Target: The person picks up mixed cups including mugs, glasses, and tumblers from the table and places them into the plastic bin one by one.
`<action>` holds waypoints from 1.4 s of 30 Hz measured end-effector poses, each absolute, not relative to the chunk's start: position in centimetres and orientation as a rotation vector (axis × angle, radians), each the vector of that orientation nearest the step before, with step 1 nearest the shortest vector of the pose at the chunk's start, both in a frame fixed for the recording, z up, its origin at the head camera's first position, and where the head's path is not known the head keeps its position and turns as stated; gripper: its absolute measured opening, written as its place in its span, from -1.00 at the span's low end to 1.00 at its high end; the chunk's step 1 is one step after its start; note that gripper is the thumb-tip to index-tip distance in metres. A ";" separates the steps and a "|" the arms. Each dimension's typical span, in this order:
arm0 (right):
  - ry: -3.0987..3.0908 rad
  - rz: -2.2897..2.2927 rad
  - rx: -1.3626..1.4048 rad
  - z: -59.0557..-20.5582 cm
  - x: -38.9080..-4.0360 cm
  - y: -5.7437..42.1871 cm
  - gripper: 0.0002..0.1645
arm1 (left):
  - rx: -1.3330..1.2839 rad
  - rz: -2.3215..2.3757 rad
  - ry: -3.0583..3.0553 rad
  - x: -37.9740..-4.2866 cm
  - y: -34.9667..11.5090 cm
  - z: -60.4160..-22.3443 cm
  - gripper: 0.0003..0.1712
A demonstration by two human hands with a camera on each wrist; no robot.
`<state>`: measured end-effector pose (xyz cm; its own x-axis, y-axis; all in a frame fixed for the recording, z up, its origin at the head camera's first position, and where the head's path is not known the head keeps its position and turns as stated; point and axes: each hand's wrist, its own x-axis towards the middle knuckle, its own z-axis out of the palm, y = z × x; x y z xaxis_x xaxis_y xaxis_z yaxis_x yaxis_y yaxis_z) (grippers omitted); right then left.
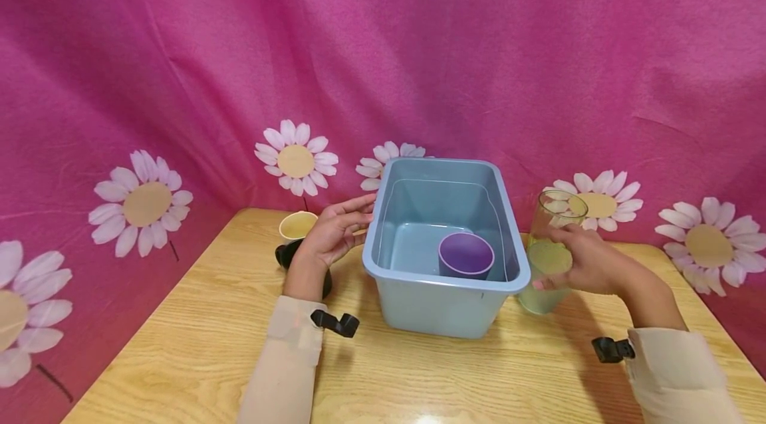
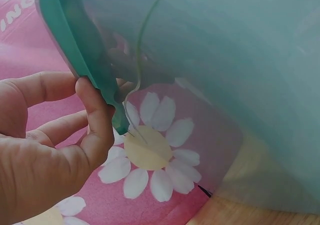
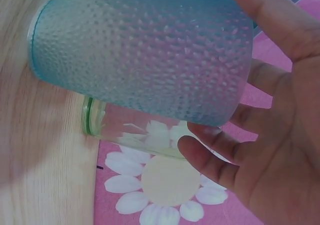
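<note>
A blue-grey plastic tub (image 1: 431,308) stands mid-table with a purple cup (image 1: 467,254) inside it. My left hand (image 1: 336,231) touches the tub's left rim from outside, thumb and fingertips right at the edge in the left wrist view. On the tub's right, my right hand (image 1: 589,261) holds a textured translucent cup (image 3: 145,55), thumb on one side and fingers round the other. The cup looks greenish in the head view and bluish in the right wrist view. A tall clear glass vessel (image 1: 546,211) with a yellowish rim stands just behind it.
Left of the tub stands a cream cup (image 1: 298,226), with a black object (image 1: 289,254) partly hidden by my left wrist. A pink cloth (image 1: 479,78) with white flowers hangs behind the wooden table (image 1: 419,377).
</note>
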<state>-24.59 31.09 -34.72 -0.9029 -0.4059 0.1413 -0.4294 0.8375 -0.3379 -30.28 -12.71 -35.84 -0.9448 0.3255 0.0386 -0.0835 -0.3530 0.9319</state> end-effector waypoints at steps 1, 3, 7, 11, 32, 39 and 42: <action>-2.955 0.567 0.665 -34.8 -24.6 31.1 0.18 | 0.319 2.375 1.616 -30.3 -12.7 -35.9 -0.41; -2.962 0.567 0.656 -34.8 -24.6 31.2 0.19 | 0.320 2.379 1.612 -30.3 -12.7 -35.9 -0.41; -2.959 0.569 0.671 -35.0 -24.6 31.3 0.15 | 0.323 2.384 1.603 -30.3 -12.7 -35.9 -0.40; -2.939 0.573 0.700 -35.1 -24.5 31.3 0.06 | 0.323 2.381 1.599 -30.3 -12.7 -35.9 -0.40; -2.942 0.540 0.703 -34.9 -24.9 31.9 -0.01 | 0.328 2.376 1.606 -30.2 -12.6 -35.8 -0.40; -2.938 0.487 0.723 -34.0 -24.9 32.0 -0.02 | 0.329 2.378 1.605 -30.3 -12.7 -35.9 -0.40; -2.932 0.470 0.724 -33.7 -25.0 32.0 -0.04 | 0.327 2.379 1.606 -30.2 -12.8 -35.9 -0.40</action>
<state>-24.99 32.02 -33.69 -0.8844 -0.4404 0.1547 -0.4667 0.8407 -0.2746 -30.25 -12.78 -35.90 -0.9430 0.3298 0.0444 -0.0821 -0.3602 0.9293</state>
